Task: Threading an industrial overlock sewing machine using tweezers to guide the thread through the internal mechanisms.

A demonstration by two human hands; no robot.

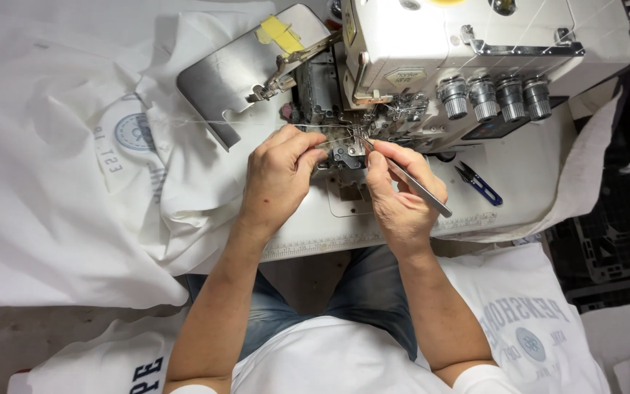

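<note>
My left hand (280, 175) pinches a thin white thread (329, 132) just left of the needle area of a white overlock sewing machine (468, 51). In my right hand (400, 193) I grip metal tweezers (417, 184), their tips pointing up-left into the presser foot and needle area (351, 138). Both hands rest close together at the front of the machine, over its white table (315, 233).
White printed shirts lie piled at the left (74, 168), and more lie across my lap (526, 328). Blue thread snips (477, 182) rest on the table at right. The machine's metal side cover (246, 69) is swung open. A dark crate (614, 241) stands at far right.
</note>
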